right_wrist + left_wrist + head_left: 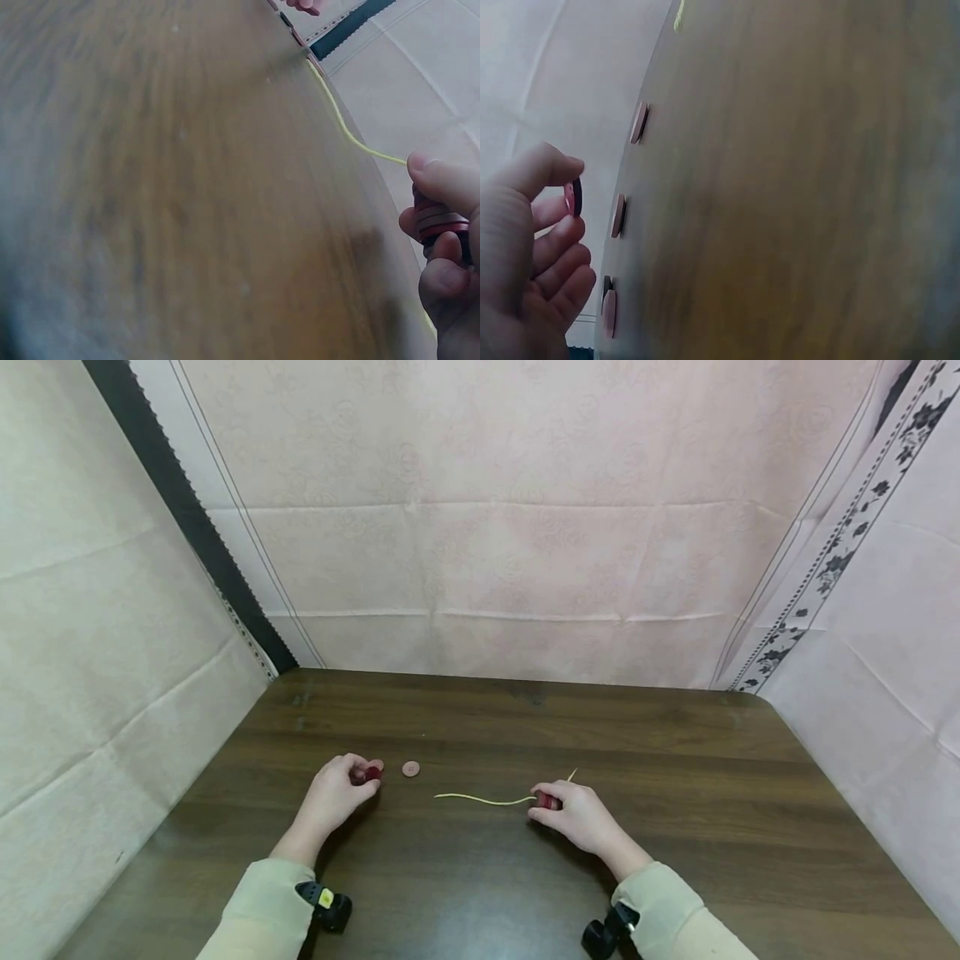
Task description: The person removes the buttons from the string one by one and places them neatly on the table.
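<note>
dark red button (372,772) in my left hand (335,791), stack (547,801) banded red and pink in my right hand (577,817), yellow cord (480,799), pink button (410,768), brown streaked worktop (465,868), my pale green sleeves (264,897), black floral border (835,565) at far right

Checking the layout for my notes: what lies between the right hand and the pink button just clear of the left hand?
A stretch of yellow cord, running from near the pink button to the right hand, in the head view.

Red button (372,773) pinched in left hand (335,792); red-and-pink button stack (548,801) gripped in right hand (583,815), yellow cord (483,800) extending both sides; pink button (410,769) lying flat.
</note>
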`<act>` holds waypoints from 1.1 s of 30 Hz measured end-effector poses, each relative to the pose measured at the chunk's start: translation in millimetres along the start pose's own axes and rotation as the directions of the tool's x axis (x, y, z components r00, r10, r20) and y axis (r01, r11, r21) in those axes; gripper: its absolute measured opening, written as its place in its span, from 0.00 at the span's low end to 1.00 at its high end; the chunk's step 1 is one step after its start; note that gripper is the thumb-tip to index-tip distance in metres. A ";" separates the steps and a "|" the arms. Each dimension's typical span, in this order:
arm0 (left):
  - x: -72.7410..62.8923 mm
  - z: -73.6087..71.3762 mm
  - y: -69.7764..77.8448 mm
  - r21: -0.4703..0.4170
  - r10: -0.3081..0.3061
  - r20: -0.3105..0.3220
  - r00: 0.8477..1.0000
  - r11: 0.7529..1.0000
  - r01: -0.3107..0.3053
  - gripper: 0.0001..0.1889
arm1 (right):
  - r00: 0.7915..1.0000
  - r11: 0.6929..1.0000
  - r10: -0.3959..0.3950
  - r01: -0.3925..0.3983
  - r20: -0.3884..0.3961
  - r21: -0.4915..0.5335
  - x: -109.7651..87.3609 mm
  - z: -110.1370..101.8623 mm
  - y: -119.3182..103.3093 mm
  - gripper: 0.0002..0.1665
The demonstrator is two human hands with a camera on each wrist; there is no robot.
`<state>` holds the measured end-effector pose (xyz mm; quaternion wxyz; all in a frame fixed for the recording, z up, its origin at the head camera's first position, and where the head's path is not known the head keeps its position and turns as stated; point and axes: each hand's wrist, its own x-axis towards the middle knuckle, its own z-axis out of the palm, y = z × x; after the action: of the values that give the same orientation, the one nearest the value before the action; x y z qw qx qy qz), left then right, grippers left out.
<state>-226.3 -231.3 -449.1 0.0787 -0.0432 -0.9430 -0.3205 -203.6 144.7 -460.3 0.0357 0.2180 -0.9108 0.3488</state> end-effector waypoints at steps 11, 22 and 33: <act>1.0 -1.0 -4.9 0.172 0.038 0.023 0.999 0.984 -0.041 0.14 | 1.000 1.000 0.010 -0.010 0.006 -0.003 0.1 -0.7 0.2 0.15; 0.7 -1.3 -5.2 0.207 0.020 0.065 0.998 0.978 -0.033 0.11 | 0.999 1.000 0.030 -0.030 0.015 -0.003 -0.7 -2.1 -1.6 0.15; 0.1 -1.6 -5.6 0.211 0.015 0.088 0.996 0.977 -0.034 0.12 | 0.999 0.999 0.041 -0.041 0.022 0.001 -1.0 0.5 0.2 0.15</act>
<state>-227.0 -236.8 -451.1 0.0462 -0.0599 -0.9737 -0.2148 -202.7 144.8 -461.0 0.0182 0.2034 -0.9151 0.3476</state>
